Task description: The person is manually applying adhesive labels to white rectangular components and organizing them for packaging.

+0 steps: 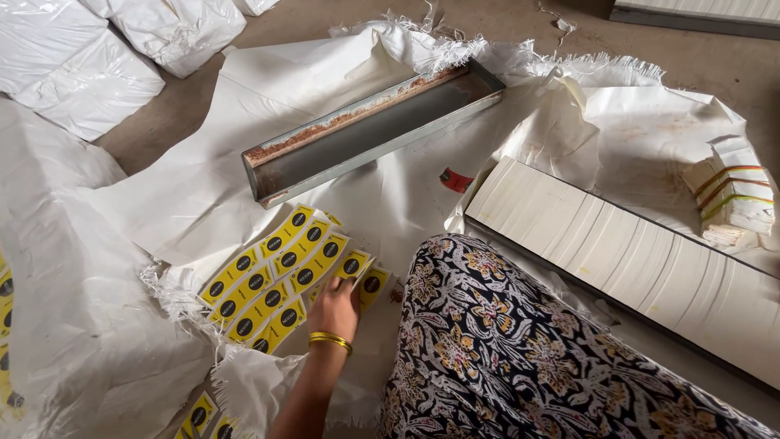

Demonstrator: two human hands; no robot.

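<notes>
Yellow labels (276, 280) with black round marks lie fanned in overlapping strips on the white woven sheet (162, 203) spread over the floor, near its front-left part. I see their long axes running from lower left up to upper right, roughly parallel with one another. My left hand (335, 310), a gold bangle (329, 341) on its wrist, rests on the right end of that fan, fingers curled down onto the labels; I cannot tell whether it is pinching one or merely pressing. My right hand is out of sight.

Behind the labels sits a long, rusty metal tray (370, 130), open side up, lying on the same diagonal; nothing is visible inside it. To the right, a second long tray (634, 268) is packed full with a dense row of white cards standing on edge, its long axis running from upper left down to lower right. Near the sheet's right edge sits a small banded stack of white cards (735, 199). A floral-patterned knee (504, 349) fills the foreground. White sacks (97, 57) lie at the far-left corner.
</notes>
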